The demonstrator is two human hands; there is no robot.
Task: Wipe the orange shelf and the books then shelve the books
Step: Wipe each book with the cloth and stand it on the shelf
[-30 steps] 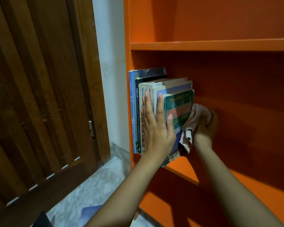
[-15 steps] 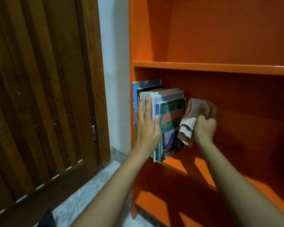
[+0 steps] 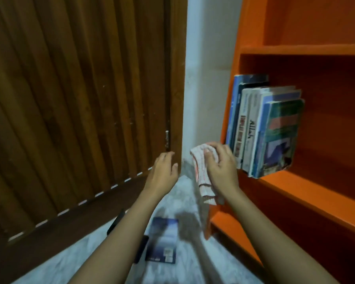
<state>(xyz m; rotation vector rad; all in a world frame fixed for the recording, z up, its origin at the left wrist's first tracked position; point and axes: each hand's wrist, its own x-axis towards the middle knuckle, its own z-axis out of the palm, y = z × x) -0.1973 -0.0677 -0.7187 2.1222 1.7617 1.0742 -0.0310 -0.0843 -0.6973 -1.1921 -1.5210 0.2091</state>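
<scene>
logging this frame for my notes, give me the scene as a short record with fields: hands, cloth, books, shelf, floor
left hand: left hand open, holding nothing, in front of the wooden door
right hand: right hand gripping the cloth, just left of the shelved books
cloth: pale, checked, bunched, hanging below the fist
books: row of books standing upright at the left end of the orange shelf
floor: one blue book lying flat on the pale floor, not yet shelved
</scene>
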